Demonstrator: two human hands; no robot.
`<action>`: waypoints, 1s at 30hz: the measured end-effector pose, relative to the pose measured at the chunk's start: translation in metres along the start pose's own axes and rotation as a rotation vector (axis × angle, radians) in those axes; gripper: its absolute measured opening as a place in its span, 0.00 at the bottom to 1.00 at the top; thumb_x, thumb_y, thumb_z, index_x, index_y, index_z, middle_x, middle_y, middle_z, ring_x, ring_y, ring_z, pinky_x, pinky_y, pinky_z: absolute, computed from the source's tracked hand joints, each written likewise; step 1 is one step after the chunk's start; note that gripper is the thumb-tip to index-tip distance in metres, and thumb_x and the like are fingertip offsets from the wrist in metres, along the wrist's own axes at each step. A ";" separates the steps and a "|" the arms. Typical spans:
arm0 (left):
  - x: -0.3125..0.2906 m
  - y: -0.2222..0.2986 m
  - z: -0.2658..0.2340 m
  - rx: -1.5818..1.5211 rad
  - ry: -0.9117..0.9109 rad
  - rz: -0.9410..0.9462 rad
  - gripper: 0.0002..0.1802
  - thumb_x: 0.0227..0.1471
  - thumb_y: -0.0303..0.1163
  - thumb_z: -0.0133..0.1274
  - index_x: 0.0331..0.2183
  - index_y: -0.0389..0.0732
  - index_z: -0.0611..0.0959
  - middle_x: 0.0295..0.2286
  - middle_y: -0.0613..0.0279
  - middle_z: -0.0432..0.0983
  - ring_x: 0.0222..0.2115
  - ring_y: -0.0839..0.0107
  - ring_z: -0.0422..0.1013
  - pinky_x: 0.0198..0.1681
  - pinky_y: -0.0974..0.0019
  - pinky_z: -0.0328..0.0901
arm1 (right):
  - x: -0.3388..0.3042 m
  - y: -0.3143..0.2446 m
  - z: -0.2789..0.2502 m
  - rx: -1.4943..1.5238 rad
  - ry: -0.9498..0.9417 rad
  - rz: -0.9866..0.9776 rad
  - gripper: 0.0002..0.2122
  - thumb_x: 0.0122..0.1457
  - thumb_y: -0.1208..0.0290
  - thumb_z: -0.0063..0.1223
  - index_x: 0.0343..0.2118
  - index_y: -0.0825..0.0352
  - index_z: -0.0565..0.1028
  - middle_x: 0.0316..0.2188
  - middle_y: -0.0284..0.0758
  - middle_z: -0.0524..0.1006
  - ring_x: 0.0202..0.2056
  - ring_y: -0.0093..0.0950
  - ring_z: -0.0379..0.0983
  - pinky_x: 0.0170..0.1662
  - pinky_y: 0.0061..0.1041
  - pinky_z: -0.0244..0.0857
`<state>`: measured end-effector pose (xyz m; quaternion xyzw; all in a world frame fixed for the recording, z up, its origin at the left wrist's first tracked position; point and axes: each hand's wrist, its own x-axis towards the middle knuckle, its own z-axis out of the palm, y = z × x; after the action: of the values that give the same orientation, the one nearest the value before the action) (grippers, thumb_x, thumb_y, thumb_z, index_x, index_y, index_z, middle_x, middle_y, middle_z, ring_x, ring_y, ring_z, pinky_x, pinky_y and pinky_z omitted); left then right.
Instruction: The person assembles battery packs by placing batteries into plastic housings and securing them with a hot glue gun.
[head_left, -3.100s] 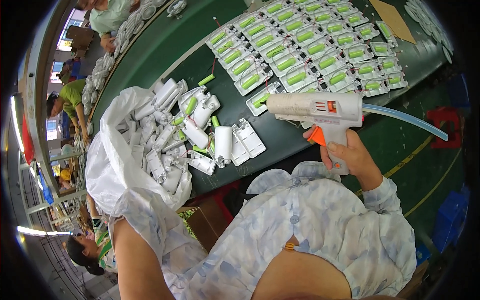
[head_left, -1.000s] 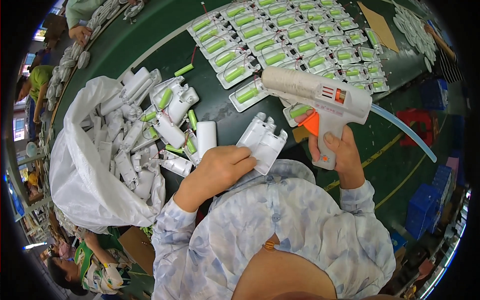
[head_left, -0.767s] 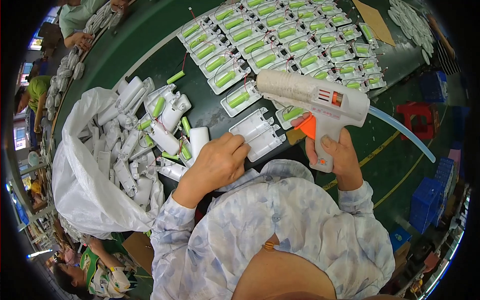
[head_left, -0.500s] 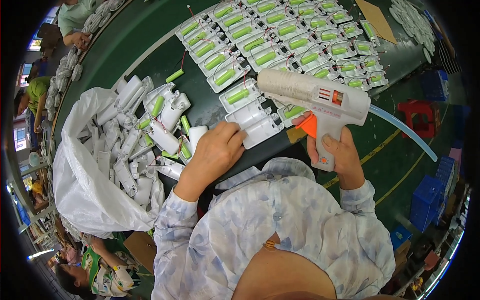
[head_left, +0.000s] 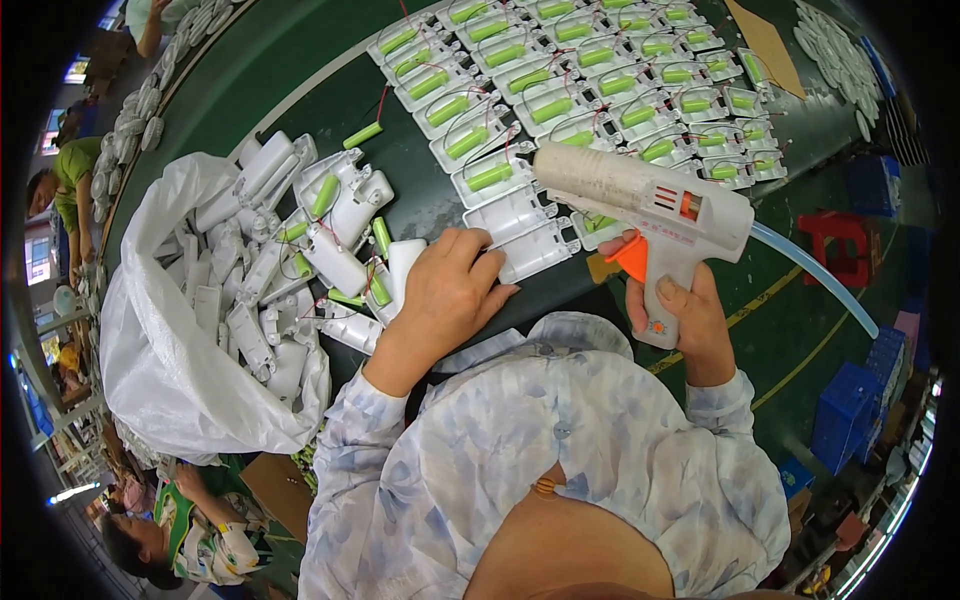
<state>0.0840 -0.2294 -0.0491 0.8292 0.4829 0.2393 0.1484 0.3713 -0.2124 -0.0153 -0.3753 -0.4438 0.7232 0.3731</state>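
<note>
My right hand (head_left: 696,318) is wrapped around the handle of a white glue gun (head_left: 640,200), its fingers near the orange trigger (head_left: 630,257). The nozzle points left over the rows, and a pale blue glue stick (head_left: 825,275) curves out of the back. My left hand (head_left: 447,292) rests at the near left corner of an empty white plastic housing (head_left: 530,248), thumb apart from the bent fingers and nothing visible in its grasp. Just beyond that lies a housing with a green battery cell (head_left: 489,177). The gun partly hides another cell-filled housing.
Several rows of white housings with green cells and thin wires cover the far table. At left, a white plastic bag (head_left: 150,330) spills loose housings and cells. A single cell (head_left: 362,135) lies beyond it. Blue crates (head_left: 845,410) and a red stool (head_left: 838,248) stand right; other people are at left.
My left thumb has spread away from the fingers, and the hand has shifted slightly right. The glue gun stays in my right hand, and the whole view has shifted a little.
</note>
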 end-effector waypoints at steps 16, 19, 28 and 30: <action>0.010 -0.073 -0.077 0.291 0.432 -0.407 0.05 0.47 0.24 0.59 0.31 0.39 0.83 0.29 0.55 0.75 0.31 0.55 0.74 0.34 0.56 0.69 | 0.001 0.011 0.008 0.122 -0.032 0.055 0.33 0.57 0.58 0.57 0.57 0.80 0.63 0.54 0.57 0.70 0.22 0.26 0.74 0.25 0.23 0.69; 0.040 -0.111 -0.080 0.368 0.338 -0.375 0.05 0.49 0.28 0.59 0.32 0.42 0.86 0.30 0.55 0.76 0.34 0.55 0.74 0.37 0.56 0.70 | 0.004 0.010 0.010 0.120 -0.040 0.040 0.33 0.57 0.58 0.58 0.56 0.81 0.63 0.54 0.57 0.70 0.23 0.26 0.74 0.25 0.23 0.69; 0.087 -0.148 -0.073 0.506 0.013 -0.532 0.09 0.45 0.36 0.62 0.30 0.43 0.86 0.39 0.56 0.76 0.42 0.56 0.73 0.43 0.57 0.69 | -0.008 0.003 0.000 0.038 -0.040 0.030 0.27 0.60 0.63 0.53 0.56 0.77 0.63 0.53 0.51 0.71 0.24 0.26 0.73 0.25 0.24 0.67; 0.077 -0.146 -0.078 0.442 0.272 -0.419 0.13 0.41 0.33 0.62 0.33 0.40 0.85 0.38 0.56 0.78 0.39 0.57 0.74 0.43 0.57 0.70 | -0.012 0.004 0.000 -0.001 0.007 0.056 0.31 0.57 0.59 0.55 0.57 0.75 0.62 0.50 0.51 0.73 0.20 0.25 0.72 0.22 0.21 0.65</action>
<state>-0.0323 -0.0893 -0.0340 0.6844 0.6985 0.2015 -0.0551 0.3756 -0.2240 -0.0162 -0.3904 -0.4322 0.7317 0.3542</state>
